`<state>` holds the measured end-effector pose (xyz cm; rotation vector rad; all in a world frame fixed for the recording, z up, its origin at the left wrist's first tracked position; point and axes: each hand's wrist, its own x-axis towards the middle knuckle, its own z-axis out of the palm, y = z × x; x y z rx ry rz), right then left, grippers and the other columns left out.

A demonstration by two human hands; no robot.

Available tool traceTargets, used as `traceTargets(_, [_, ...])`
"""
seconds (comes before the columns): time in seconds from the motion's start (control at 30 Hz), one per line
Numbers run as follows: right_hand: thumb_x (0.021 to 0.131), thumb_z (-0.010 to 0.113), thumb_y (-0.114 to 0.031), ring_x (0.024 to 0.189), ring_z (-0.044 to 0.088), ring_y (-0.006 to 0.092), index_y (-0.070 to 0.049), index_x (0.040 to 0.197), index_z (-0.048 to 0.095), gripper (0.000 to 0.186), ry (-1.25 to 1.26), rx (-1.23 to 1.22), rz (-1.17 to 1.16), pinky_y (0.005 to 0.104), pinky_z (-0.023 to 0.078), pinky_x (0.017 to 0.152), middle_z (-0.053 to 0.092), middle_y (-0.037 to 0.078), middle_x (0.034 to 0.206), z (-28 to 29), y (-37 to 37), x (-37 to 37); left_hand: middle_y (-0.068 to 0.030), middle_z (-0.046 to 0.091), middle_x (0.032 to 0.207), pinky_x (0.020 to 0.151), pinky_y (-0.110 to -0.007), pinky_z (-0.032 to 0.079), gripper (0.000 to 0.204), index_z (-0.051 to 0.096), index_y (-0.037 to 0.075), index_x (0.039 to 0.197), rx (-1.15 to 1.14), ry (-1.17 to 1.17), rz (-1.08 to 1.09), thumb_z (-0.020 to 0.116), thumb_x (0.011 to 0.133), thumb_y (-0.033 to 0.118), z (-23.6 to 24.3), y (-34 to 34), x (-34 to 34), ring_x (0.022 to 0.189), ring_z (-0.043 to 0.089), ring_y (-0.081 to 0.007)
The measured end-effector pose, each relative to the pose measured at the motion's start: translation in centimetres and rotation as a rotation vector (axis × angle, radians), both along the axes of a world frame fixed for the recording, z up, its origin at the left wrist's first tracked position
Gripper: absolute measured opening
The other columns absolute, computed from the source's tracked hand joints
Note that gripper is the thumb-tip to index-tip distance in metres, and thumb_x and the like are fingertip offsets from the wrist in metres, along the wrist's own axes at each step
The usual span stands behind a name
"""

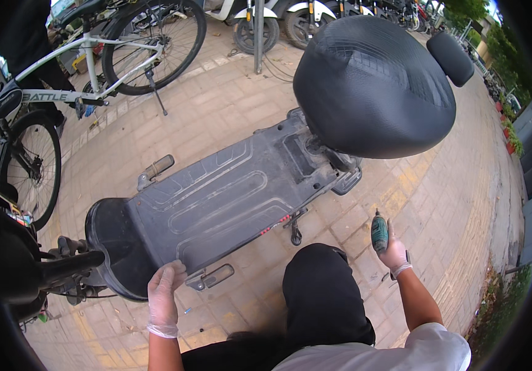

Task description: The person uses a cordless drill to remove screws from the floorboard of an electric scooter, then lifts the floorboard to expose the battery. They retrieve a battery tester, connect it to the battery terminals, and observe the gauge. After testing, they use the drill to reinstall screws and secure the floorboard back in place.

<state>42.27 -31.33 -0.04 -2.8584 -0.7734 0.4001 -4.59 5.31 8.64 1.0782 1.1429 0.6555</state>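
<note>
A dark grey electric scooter footboard [216, 191] stretches across the middle, with a raised black front section [114, 247] on its left. My left hand [164, 297], in a thin clear glove, is by the footboard's near left edge. Its fingers are drawn together at the tips; whatever they may hold is too small to tell. In my gloved right hand [394, 255] is a green and black cordless screwdriver [379, 234], gripped with its tip pointing away from me, apart from the scooter. A large black seat [374, 86] rises over the footboard's far right end.
A folded foot peg [213, 276] juts from the near side, and another [156, 168] from the far side. A white bicycle [87, 68] stands at the far left, with a person's dark-clothed legs behind it. A metal post [258, 37] and parked scooters line the back. Brick paving [414, 247] lies underneath.
</note>
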Motion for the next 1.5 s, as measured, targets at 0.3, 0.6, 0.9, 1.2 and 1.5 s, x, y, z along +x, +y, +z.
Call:
traceTargets(0.3, [0.081,0.065,-0.001,0.117,0.061,0.0437,-0.013,0.161,0.006,0.101,0.162,-0.234,-0.075,0.0504,0.052,0.096,0.055,0.026,0.133,-19.2,1.4,2.3,-0.0243,0.049,0.145,0.112,-0.048,0.043,0.059,0.042,-0.007,0.142,-0.592,-0.287,0.483,0.054,0.103,0.036,-3.9,-4.6,-2.7,0.131,0.053,-0.0376])
traceTargets(0.6, [0.094,0.064,-0.012,0.132,0.052,0.0358,0.004,0.143,0.05,0.054,0.186,0.746,0.183,0.0416,0.039,0.112,0.053,0.026,0.142,-5.6,13.7,3.7,-0.0235,0.038,0.152,0.115,-0.048,0.039,0.059,0.038,-0.001,0.146,-0.576,-0.434,0.597,0.058,0.1,0.031,-5.2,-2.5,0.1,0.139,0.044,-0.0386])
traceTargets(0.9, [0.096,0.07,-0.034,0.138,0.044,0.0296,0.011,0.147,0.041,0.074,0.275,0.894,0.144,0.0366,0.03,0.117,0.048,0.023,0.149,-0.3,23.0,0.3,-0.0176,0.022,0.162,0.123,-0.049,0.018,0.071,0.039,0.014,0.151,-0.606,-0.556,0.865,0.067,0.093,0.043,-9.7,-1.2,3.3,0.15,0.023,-0.037])
traceTargets(1.2, [0.098,0.067,-0.036,0.139,0.043,0.0274,0.007,0.15,0.039,0.074,0.176,0.874,0.303,0.0359,0.028,0.118,0.045,0.018,0.153,-6.4,23.8,6.1,-0.0181,0.041,0.152,0.116,-0.044,0.031,0.098,0.042,0.002,0.147,-0.601,-0.796,1.138,0.086,0.075,0.053,-12.8,-1.6,5.1,0.14,0.04,-0.033])
traceTargets(1.5, [0.098,0.067,-0.036,0.136,0.046,0.0282,0.009,0.148,0.041,0.073,0.355,0.857,0.219,0.036,0.03,0.117,0.047,0.021,0.151,-5.7,23.9,6.0,-0.0131,0.059,0.134,0.111,-0.043,0.038,0.07,0.057,0.005,0.132,-0.47,-0.746,0.96,0.08,0.084,0.05,-12.0,-2.4,4.5,0.125,0.054,-0.0297])
